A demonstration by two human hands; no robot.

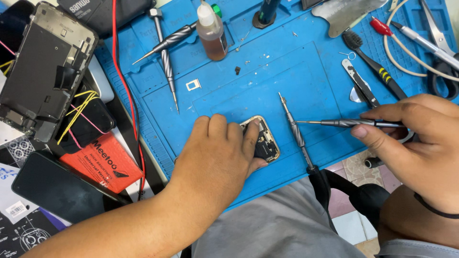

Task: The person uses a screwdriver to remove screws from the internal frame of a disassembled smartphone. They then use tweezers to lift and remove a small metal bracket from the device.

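My left hand [217,160] lies flat over an opened phone with a gold frame [264,138] on the blue work mat [267,76], fingers pressing it down; only the phone's right end shows. My right hand [416,148] grips a slim metal screwdriver [349,123] that points left, its tip in the air just right of the phone. A second screwdriver [296,131] lies on the mat between the phone and my right hand.
Two crossed screwdrivers [167,52], a small brown liquid bottle [212,31], a tiny metal card tray [193,85], a brush [375,64], a metal spudger [358,81], tweezers and scissors [442,43] lie on the mat. Left of it are a stripped phone chassis [45,67], a red cable [126,86] and an orange box [103,162].
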